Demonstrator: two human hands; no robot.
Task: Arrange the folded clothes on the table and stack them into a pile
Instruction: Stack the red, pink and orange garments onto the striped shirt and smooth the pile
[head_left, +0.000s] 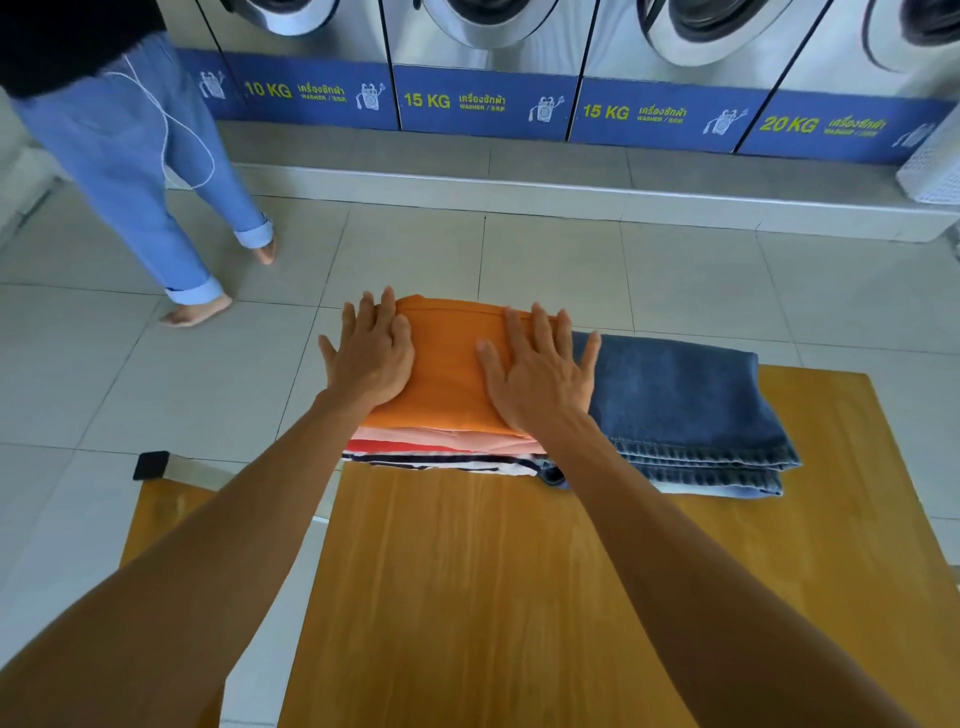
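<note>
From the head camera, both hands lie flat, fingers spread, gripping nothing — the left hand (371, 358) on the left part of the orange garment (447, 374), the right hand (537, 374) on its right part. That garment tops a pile (441, 452) at the far edge of the wooden table (467, 571) — folded jeans (685, 410) lie just beside it, touching.

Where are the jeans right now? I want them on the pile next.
In the head view, the folded jeans lie on the table's far right part, beside the pile, right of the orange top and touching the right hand.
</note>
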